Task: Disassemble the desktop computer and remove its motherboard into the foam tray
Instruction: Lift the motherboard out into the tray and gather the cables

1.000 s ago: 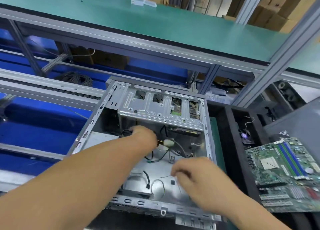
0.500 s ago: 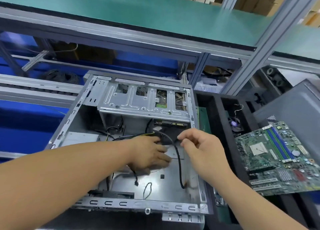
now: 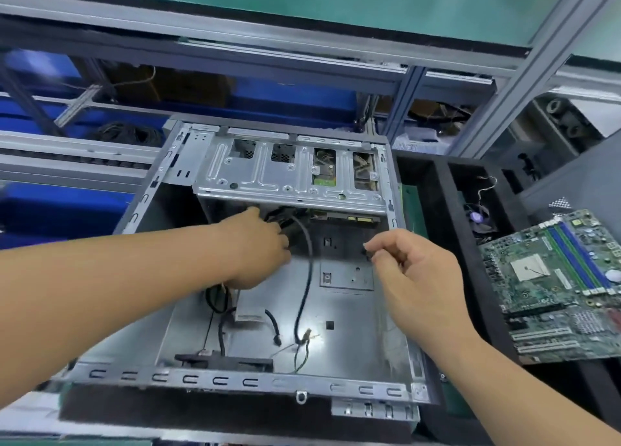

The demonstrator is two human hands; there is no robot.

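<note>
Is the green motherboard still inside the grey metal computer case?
No, the green motherboard lies outside the grey metal computer case, on the black foam tray.

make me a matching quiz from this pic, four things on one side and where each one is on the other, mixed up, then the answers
Things:
1. motherboard
2. left hand
3. drive cage
4. small fan

Places:
A. across the far end of the open computer case
B. deep in a far compartment of the black foam tray
C. inside the case, at the black cables under the cage
D. on the foam tray, right of the case

Pairs: 1-D, 2-C, 3-A, 4-B
</note>
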